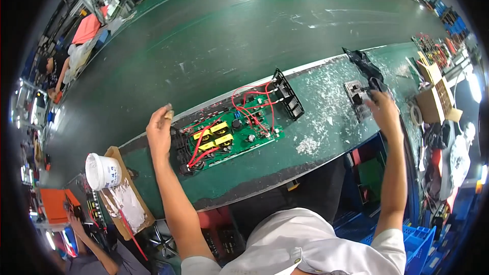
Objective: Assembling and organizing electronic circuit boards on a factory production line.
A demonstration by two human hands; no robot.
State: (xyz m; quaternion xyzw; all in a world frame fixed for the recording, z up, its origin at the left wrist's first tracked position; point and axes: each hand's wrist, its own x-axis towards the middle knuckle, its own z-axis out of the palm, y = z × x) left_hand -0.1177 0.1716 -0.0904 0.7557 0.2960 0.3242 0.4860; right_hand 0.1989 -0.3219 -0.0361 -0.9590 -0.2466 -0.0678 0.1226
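Observation:
A long green circuit board (242, 131) lies on the green bench in front of me. It carries yellow-wrapped transformers (213, 136) and red wires. At its right end stands a black slotted end panel (288, 94), with red wires running to it. My left hand (160, 131) is just beyond the board's left end, closed in a pinch on a small tan piece (168, 115). Far to the right, my right hand (385, 113) has its fingers curled at a grey slotted plate (352, 90) and a crumpled black plastic bag (364, 64). What its fingertips grip is hidden.
White crumbs (311, 145) are scattered on the bench right of the board. At the left, a white tub (103, 171) stands by a cardboard tray (133, 214) smeared with white paste. A wide green belt (214, 35) runs behind. Cardboard boxes (434, 103) sit at the right; a co-worker's hand (77, 225) shows lower left.

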